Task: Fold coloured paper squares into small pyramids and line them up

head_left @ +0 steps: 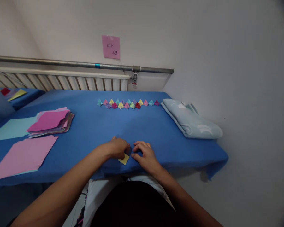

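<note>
A small yellow folded paper (pixel 124 160) lies near the front edge of the blue-covered table. My left hand (pixel 118 147) is over its upper side, fingers curled down and closed on it, hiding part of the paper. To the right, my right hand (pixel 145 155) is bent with thumb and fingers apart, close to the paper and holding nothing. Farther back, a row of small folded paper pieces (pixel 126 105) in several colours stretches across the blue cloth (pixel 92 126).
Stacks of coloured paper (pixel 49 120) and pink sheets (pixel 26 154) lie at the left. A folded light-blue blanket (pixel 191 121) rests at the right end by the wall. Behind the table are a radiator (pixel 85 82), a metal pipe (pixel 73 64) and a pink note (pixel 111 47).
</note>
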Demonstrator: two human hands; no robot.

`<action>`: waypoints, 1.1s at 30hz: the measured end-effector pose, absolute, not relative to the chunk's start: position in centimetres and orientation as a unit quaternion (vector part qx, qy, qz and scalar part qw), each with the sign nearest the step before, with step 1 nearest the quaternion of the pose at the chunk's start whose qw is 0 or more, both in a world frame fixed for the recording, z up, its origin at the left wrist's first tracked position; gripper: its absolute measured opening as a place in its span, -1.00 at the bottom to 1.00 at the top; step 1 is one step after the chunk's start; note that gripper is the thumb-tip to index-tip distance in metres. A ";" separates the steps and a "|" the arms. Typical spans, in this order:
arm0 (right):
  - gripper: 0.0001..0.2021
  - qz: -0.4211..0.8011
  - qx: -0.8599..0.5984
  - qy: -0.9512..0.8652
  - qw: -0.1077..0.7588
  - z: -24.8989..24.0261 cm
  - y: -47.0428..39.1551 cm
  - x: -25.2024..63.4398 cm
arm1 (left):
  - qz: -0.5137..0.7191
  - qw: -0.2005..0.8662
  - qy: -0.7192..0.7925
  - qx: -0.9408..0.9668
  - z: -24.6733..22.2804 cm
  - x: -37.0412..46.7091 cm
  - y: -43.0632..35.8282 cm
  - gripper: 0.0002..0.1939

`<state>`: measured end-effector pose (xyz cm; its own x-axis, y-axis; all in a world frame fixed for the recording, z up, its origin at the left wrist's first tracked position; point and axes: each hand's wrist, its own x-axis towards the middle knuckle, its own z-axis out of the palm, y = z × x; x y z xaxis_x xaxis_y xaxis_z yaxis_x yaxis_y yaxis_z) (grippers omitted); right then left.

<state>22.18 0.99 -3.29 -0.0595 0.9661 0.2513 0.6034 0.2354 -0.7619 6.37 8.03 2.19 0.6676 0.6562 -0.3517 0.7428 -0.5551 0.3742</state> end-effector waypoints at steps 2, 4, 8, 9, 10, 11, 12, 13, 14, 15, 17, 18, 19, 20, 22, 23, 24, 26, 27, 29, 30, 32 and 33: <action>-0.87 0.251 -0.571 -0.676 0.393 -3.2 1.0 22.2 | -0.073 0.295 0.414 0.858 2.0 5.7 8.3 -0.82; -0.90 0.266 -0.573 -0.661 0.406 -3.1 0.8 22.3 | -0.043 0.341 0.431 0.834 1.8 4.6 8.4 -0.86; -0.94 0.313 -0.576 -0.624 0.426 -2.8 0.0 21.8 | 0.075 0.428 0.468 0.769 1.2 2.5 7.4 -0.91; -0.89 0.344 -0.572 -0.607 0.430 -2.6 -0.2 21.5 | 0.112 0.445 0.474 0.752 1.0 2.2 6.9 -0.88; -0.84 0.390 -0.564 -0.584 0.436 -2.3 -0.4 21.1 | 0.146 0.457 0.479 0.735 0.8 2.0 6.3 -0.84; -0.81 0.438 -0.548 -0.560 0.441 -2.1 -0.5 20.7 | 0.179 0.466 0.484 0.718 0.6 1.9 5.6 -0.82; -0.79 0.483 -0.530 -0.538 0.443 -1.7 -0.6 20.3 | 0.212 0.477 0.488 0.700 0.3 2.0 5.0 -0.80; -0.79 0.518 -0.512 -0.523 0.443 -1.4 -0.6 19.9 | 0.249 0.497 0.489 0.672 0.0 2.1 4.4 -0.78; -0.81 0.539 -0.498 -0.517 0.442 -1.0 -0.6 19.6 | 0.304 0.537 0.487 0.619 -0.2 2.3 3.8 -0.76; -0.83 0.551 -0.488 -0.514 0.440 -0.7 -0.6 19.3 | 0.341 0.571 0.480 0.572 -0.5 2.6 3.3 -0.74; -0.86 0.554 -0.483 -0.516 0.440 -0.3 -0.7 19.0 | 0.394 0.619 0.464 0.496 -1.0 3.0 2.7 -0.72; -0.86 0.548 -0.487 -0.519 0.439 -0.2 -0.7 18.9 | 0.403 0.633 0.458 0.477 -1.1 3.1 2.5 -0.72; -0.86 0.540 -0.494 -0.523 0.436 -0.2 -0.7 18.9 | 0.405 0.643 0.453 0.466 -1.3 3.1 2.3 -0.73; -0.86 0.530 -0.500 -0.532 0.431 -0.2 -0.8 19.0 | 0.401 0.650 0.450 0.464 -1.3 3.1 2.3 -0.73; -0.85 0.486 -0.517 -0.566 0.420 -0.4 -0.9 19.1 | 0.380 0.647 0.444 0.491 -1.1 2.9 2.3 -0.73; -0.84 0.448 -0.525 -0.593 0.415 -0.6 -0.9 19.2 | 0.366 0.625 0.443 0.528 -0.9 2.8 2.3 -0.75; -0.83 0.400 -0.528 -0.628 0.408 -0.7 -0.9 19.3 | 0.350 0.587 0.443 0.581 -0.7 2.7 2.4 -0.79; -0.83 0.284 -0.517 -0.707 0.391 -0.9 -0.8 19.4 | 0.316 0.460 0.439 0.704 -0.1 2.5 2.6 -0.91; -0.83 0.225 -0.502 -0.743 0.381 -1.0 -0.6 19.5 | 0.303 0.382 0.433 0.758 0.0 2.4 2.7 -0.92; -0.82 0.126 -0.472 -0.795 0.360 -1.2 -0.3 19.7 | 0.295 0.229 0.413 0.830 -0.1 2.5 2.8 -0.89; -0.81 0.086 -0.463 -0.810 0.350 -1.3 -0.2 19.8 | 0.301 0.163 0.403 0.849 -0.4 2.5 2.8 -0.87; -0.79 0.029 -0.457 -0.828 0.325 -1.8 -0.1 19.9 | 0.312 0.055 0.385 0.867 -1.6 2.7 2.4 -0.85; -0.79 0.011 -0.457 -0.834 0.309 -2.1 -0.1 20.0 | 0.313 0.018 0.380 0.870 -2.3 2.8 2.1 -0.84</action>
